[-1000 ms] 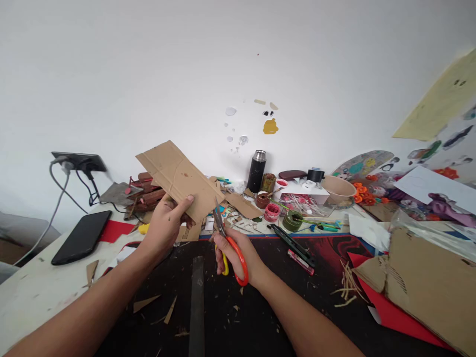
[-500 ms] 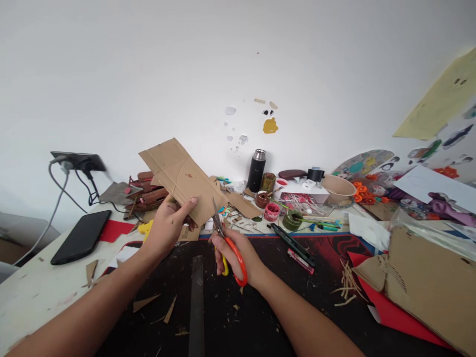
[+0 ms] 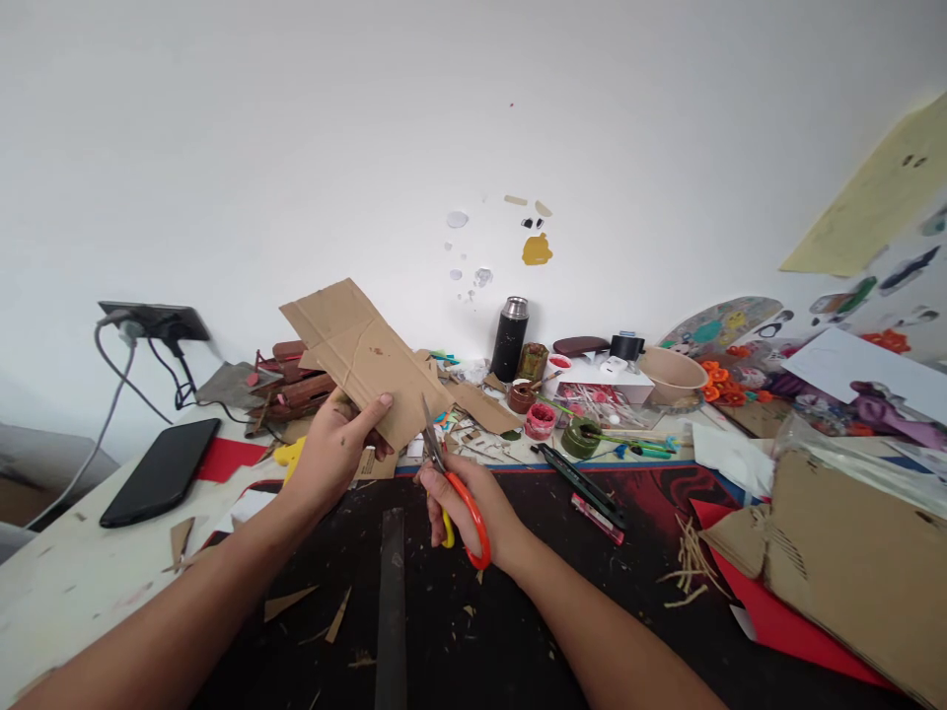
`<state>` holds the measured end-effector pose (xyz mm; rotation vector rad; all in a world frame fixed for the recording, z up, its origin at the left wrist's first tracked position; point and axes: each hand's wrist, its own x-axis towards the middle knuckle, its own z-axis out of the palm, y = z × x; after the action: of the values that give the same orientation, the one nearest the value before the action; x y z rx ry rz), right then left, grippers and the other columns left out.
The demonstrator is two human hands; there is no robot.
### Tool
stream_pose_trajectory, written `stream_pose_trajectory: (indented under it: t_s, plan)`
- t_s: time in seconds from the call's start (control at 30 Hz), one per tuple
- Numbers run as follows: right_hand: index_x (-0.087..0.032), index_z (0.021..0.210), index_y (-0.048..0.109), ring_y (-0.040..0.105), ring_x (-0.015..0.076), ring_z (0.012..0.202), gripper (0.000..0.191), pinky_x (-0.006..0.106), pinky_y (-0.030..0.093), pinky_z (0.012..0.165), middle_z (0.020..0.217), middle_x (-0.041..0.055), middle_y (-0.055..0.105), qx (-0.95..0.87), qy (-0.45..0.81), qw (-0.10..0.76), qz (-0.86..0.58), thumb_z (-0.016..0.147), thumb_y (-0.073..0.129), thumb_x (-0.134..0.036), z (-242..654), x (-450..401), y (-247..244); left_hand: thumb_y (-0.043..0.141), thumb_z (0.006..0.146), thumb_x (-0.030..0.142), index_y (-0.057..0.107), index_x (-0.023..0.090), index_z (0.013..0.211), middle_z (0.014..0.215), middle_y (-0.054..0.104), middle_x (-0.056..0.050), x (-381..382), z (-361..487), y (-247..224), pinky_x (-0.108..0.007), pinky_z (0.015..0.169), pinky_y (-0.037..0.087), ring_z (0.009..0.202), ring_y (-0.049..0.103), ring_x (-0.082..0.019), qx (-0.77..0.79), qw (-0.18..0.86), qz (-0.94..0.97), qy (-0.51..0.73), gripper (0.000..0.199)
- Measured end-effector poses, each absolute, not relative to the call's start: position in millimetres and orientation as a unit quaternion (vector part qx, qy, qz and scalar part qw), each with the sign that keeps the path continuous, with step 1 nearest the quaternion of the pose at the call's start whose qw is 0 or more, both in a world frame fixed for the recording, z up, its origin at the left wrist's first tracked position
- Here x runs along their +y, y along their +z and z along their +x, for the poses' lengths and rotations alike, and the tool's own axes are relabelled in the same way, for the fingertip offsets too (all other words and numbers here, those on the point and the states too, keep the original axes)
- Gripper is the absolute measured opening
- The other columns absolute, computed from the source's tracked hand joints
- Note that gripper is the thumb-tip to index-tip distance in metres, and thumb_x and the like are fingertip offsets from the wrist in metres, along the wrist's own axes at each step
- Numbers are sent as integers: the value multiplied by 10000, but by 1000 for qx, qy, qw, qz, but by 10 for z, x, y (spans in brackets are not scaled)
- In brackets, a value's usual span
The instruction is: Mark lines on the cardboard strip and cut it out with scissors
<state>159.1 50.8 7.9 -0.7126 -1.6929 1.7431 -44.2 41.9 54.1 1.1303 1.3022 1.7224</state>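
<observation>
One piece of cardboard [image 3: 377,360] tilts left of center in the frame, clamped between thumb and fingers of the left hand [image 3: 341,444]. Fingers of the right hand [image 3: 466,503], at center, are wrapped around the orange and yellow handles of a pair of scissors [image 3: 482,532], blades pointing up at the cardboard's lower right corner; whether they touch it cannot be told. Below, a dark strip [image 3: 392,611] lies on a black mat [image 3: 510,641] at bottom center. A phone [image 3: 161,471] rests at left; a flask [image 3: 510,340] stands upright above center, near a red paint jar [image 3: 540,422].
</observation>
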Motion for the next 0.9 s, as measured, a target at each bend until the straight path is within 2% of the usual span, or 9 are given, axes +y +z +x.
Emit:
stream_pose_trajectory:
  t_s: [0.43, 0.9]
  plan:
    - [-211, 978, 583, 596, 130, 434, 606, 227, 500, 445, 606, -67, 579, -641, 650, 300, -277, 952, 660, -812, 1592, 489, 98, 935, 746, 567, 642, 194, 1027, 824, 702, -8, 425, -431, 557, -252, 355, 437, 492, 577, -139, 496, 356, 420, 671, 552]
    - [-225, 938, 553, 575, 122, 415, 576, 215, 478, 424, 580, -84, 563, -645, 644, 292, -291, 946, 684, -786, 1601, 471, 153, 932, 761, 514, 650, 202, 1027, 836, 707, -5, 417, -425, 561, -237, 369, 434, 500, 586, -136, 489, 364, 414, 676, 498]
